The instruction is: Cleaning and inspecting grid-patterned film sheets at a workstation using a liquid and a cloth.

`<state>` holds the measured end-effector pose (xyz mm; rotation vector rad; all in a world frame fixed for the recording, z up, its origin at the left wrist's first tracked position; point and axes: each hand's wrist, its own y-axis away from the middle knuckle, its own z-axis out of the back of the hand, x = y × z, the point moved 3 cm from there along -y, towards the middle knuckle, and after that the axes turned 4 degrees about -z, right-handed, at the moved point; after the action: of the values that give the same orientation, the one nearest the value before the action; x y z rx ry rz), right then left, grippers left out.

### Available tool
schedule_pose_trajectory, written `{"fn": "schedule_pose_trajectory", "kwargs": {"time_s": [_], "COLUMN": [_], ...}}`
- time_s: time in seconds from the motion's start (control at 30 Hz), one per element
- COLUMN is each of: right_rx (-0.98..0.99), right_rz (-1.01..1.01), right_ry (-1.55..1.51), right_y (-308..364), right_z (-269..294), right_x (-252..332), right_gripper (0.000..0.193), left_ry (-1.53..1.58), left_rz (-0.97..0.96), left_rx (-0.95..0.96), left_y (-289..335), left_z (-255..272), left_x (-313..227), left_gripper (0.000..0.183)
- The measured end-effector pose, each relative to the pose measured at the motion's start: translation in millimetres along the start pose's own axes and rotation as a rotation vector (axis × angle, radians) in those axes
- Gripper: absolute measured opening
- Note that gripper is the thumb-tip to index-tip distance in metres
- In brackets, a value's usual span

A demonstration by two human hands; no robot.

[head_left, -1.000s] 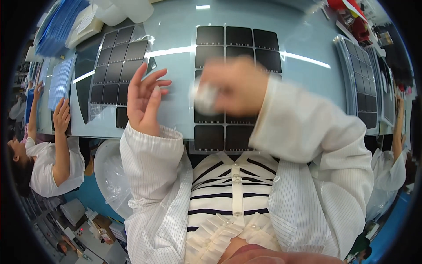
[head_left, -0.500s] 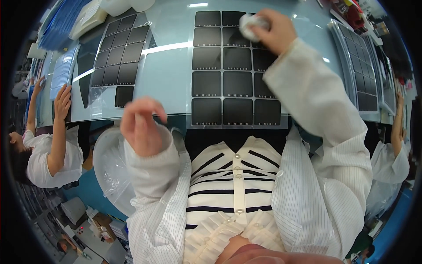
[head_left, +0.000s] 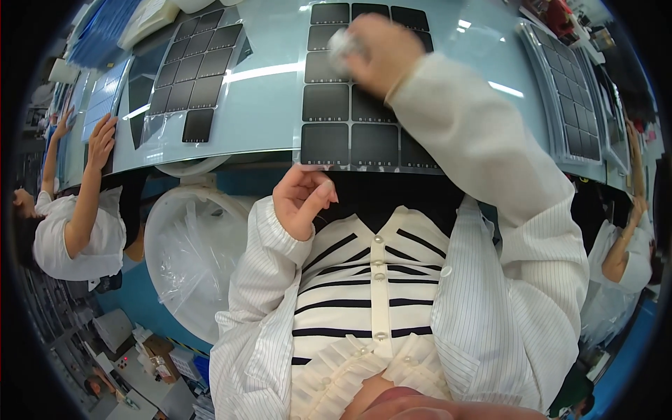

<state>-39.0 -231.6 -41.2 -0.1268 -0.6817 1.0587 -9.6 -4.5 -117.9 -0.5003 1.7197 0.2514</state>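
A clear sheet bearing rows of dark, rounded square panels (head_left: 325, 102) lies on the table in front of me, its near end reaching the table edge. Over its upper part my right hand (head_left: 389, 54) is closed round a crumpled white cloth (head_left: 343, 49), both blurred by motion, the cloth against the panels at the left column. Some panels are hidden beneath that hand and sleeve. My left hand (head_left: 304, 200) is at the table edge by the sheet's near left corner. Its fingers curl inward, the thumb bent over, and nothing shows in them.
A similar panel sheet (head_left: 190, 68) lies to the left with a single dark panel (head_left: 198, 125) at its near end. More panel sheets (head_left: 570, 91) are stacked at the right. A white bin (head_left: 157, 241) with clear plastic stands below. Other people work at both sides.
My right hand has moved left across the panels with the cloth. The left hand has come right and down to the sheet's near edge. My view has shifted slightly.
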Motion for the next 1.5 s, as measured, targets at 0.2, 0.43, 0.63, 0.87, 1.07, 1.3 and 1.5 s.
{"fn": "schedule_pose_trajectory", "kwargs": {"time_s": [0.2, 0.43, 0.63, 0.87, 1.07, 1.3, 1.5], "right_rx": [0.304, -0.032, 0.316, -0.035, 0.137, 0.188, 0.085], "right_rz": [0.394, -0.002, 0.284, 0.022, 0.068, 0.116, -0.009], "right_ry": [-0.308, -0.130, -0.336, -0.137, -0.271, -0.319, -0.249], "right_y": [52, 41, 75, 75, 77, 95, 74], "right_z": [-3, 35, 26, 49, 58, 61, 82], "right_x": [69, -30, 17, -10, -30, -11, -62], "right_gripper": [0.025, 0.023, 0.025, 0.022, 0.023, 0.022, 0.023], "left_ry": [0.040, 0.045, 0.065, 0.122, 0.192, 0.065, 0.050], "left_rz": [0.122, 0.074, 0.113, 0.047, 0.088, 0.144, 0.180], "left_rx": [-0.071, 0.147, 0.132, 0.162, 0.188, 0.227, 0.203], "left_y": [13, 3, 1, -7, -9, -17, -22], "left_z": [-2, -16, -19, -25, -30, -37, -33], "left_x": [-1, -2, -2, 1, 7, 4, -3], "left_gripper": [0.027, 0.035, 0.035, 0.035, 0.032, 0.024, 0.022]}}
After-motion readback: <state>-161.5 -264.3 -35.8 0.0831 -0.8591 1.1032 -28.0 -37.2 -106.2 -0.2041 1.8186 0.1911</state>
